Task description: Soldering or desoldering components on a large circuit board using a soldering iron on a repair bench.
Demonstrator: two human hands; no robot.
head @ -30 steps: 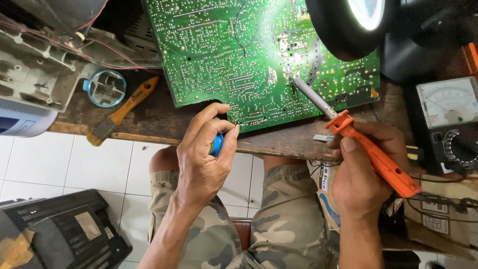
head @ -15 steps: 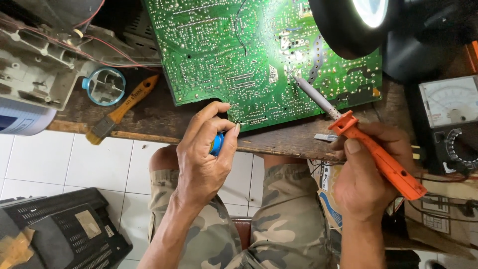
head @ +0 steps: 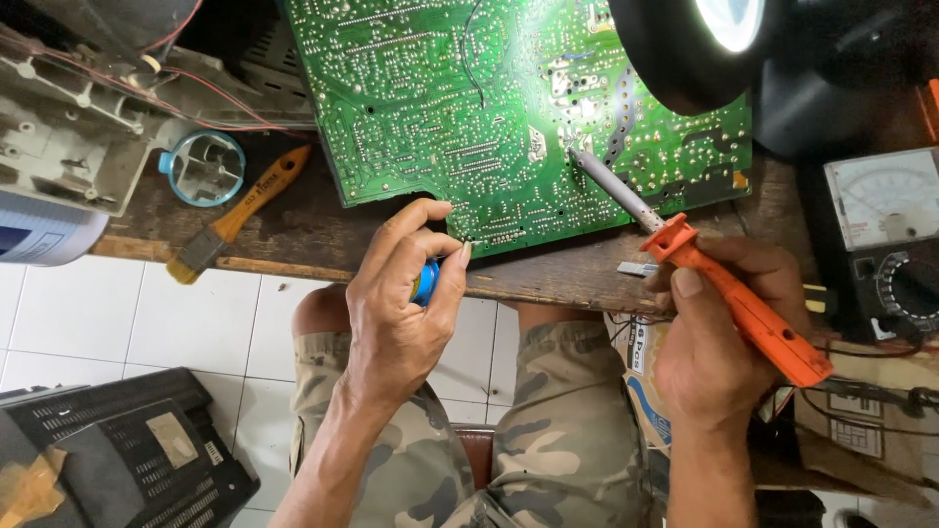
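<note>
A large green circuit board (head: 440,108) lies solder side up on a worn wooden bench (head: 303,235). My right hand (head: 719,342) grips an orange-handled soldering iron (head: 753,313), whose metal tip touches the board near its middle right. My left hand (head: 396,313) is at the board's near edge, fingers curled around a small blue object (head: 424,284) that is mostly hidden by the hand.
A wood-handled paintbrush (head: 240,215) and a small round blue-rimmed holder (head: 203,168) lie at the bench's left. A black round lamp head (head: 699,44) hangs over the board. An analog multimeter (head: 885,235) sits right. A black plastic casing (head: 108,460) rests on the white tiled floor.
The soldering iron's tip has shifted slightly left on the board. My left hand stays at the board's edge with the blue object.
</note>
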